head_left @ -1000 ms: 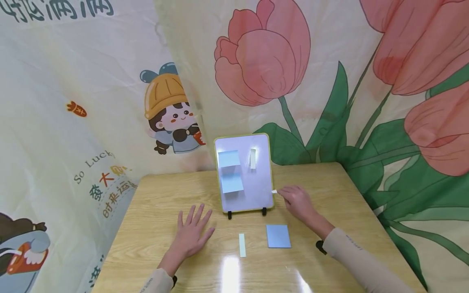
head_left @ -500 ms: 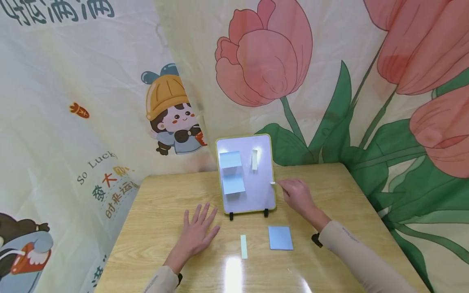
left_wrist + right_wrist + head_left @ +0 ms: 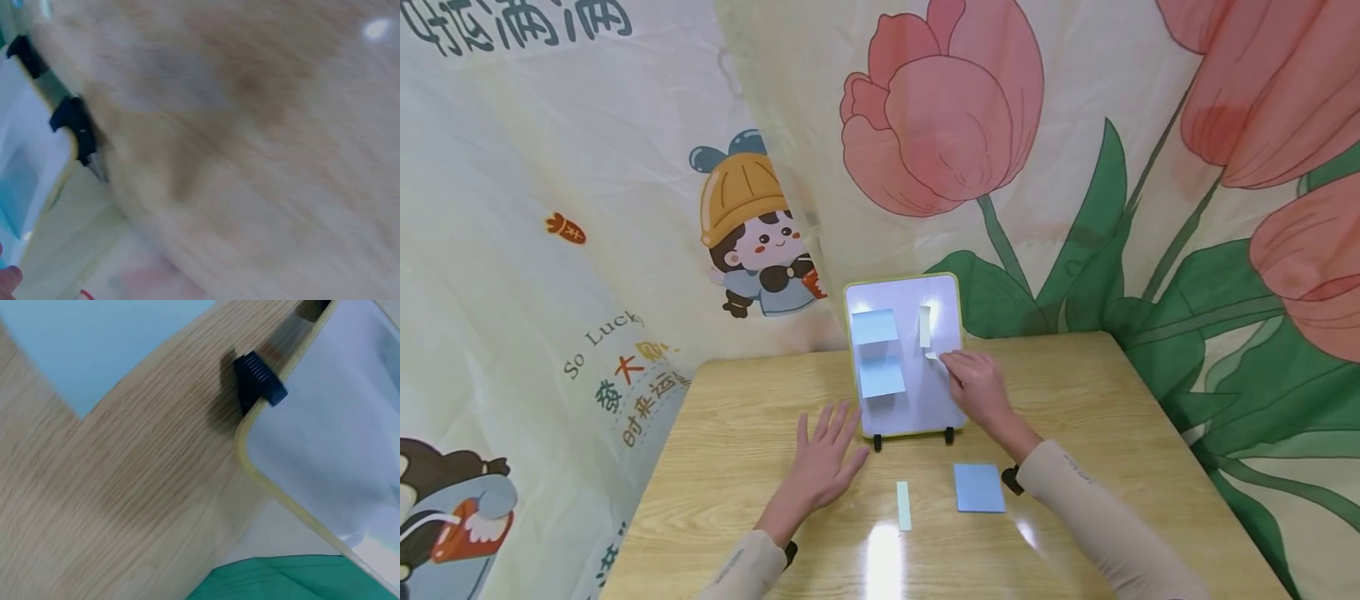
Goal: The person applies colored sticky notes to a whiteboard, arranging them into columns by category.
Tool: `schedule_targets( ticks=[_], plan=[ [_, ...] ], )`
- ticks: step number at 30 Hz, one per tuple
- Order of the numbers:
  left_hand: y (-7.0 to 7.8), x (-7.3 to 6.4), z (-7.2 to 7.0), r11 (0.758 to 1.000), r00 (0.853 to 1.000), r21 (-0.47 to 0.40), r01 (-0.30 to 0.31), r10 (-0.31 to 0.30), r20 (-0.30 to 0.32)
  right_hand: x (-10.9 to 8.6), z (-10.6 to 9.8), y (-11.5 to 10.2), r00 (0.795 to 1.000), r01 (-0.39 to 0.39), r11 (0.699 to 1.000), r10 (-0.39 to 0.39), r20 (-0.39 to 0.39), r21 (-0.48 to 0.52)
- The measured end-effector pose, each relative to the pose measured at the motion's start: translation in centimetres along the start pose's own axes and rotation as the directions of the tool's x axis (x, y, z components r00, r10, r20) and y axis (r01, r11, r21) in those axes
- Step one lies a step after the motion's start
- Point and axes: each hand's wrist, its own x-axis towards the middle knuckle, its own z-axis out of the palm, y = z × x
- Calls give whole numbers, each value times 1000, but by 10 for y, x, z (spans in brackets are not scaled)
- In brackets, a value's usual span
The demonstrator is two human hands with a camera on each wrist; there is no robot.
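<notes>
My right hand (image 3: 981, 387) pinches a small pale paper strip (image 3: 931, 356) in front of the right part of a whiteboard (image 3: 917, 410). Just above it, another pale sticky strip (image 3: 925, 325) hangs on the board. Two light blue sticky notes, an upper note (image 3: 875, 327) and a lower note (image 3: 882, 377), are stuck on the left. Fingers spread, my left hand (image 3: 820, 462) is beside the board's lower left corner; whether it touches the board I cannot tell. The left wrist view catches only a fingertip (image 3: 9, 279) at its edge. No fingers show in the right wrist view.
Black feet hold the board up, one foot (image 3: 256, 381) near its lower corner. A pale green strip (image 3: 903, 506) and a blue sticky note pad (image 3: 979, 488) lie on the wooden table (image 3: 700, 492). Behind stands a printed cloth (image 3: 1075, 67).
My right hand has brought the strip from beyond the board's right edge up and leftward, to just below the hanging strip. The left hand has shifted right, closer to the board.
</notes>
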Motion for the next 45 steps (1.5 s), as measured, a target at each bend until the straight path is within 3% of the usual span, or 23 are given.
schedule_targets(
  ticks=[7,19,25,33,40,45],
  plan=[
    [18,23,-7,1000,999,10,-3,3,-42,-3,10,-4,999,-49,999,49,0,-11],
    [49,58,-9,994,996,72,-87,88,-4,-14,26,-13,999,-50,998,50,-9,-36],
    [58,84,-11,983,991,135,-127,119,67,-20,29,-16,996,-84,995,86,36,-43],
    [69,114,-7,980,980,138,-142,121,155,-28,33,-18,993,-93,995,95,69,-37],
    [77,127,-1,976,973,168,-137,101,207,-35,38,-14,995,-65,997,68,75,-53],
    [76,130,1,971,965,204,-125,72,251,-38,38,-16,990,-85,996,88,107,-37]
  ],
)
